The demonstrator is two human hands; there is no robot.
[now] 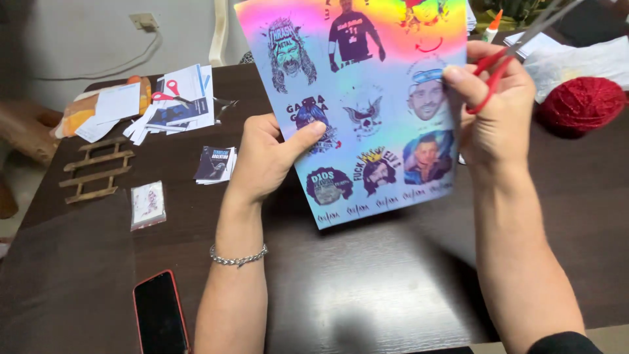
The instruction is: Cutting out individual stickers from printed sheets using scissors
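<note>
I hold up a glossy rainbow-coloured sticker sheet (367, 98) printed with several portraits and emblems, above a dark wooden table (367, 288). My left hand (265, 157) pinches the sheet's left edge, thumb on the front. My right hand (495, 111) grips the sheet's right edge with the thumb and also holds red-handled scissors (504, 59), whose blades point up to the right.
On the table lie a phone with a red case (159, 313), a small packet (147, 204), a stack of small cards (215, 164), a wooden lattice piece (95, 170), a paper pile with second red scissors (171, 98), a red yarn ball (582, 105), and a glue bottle (493, 26).
</note>
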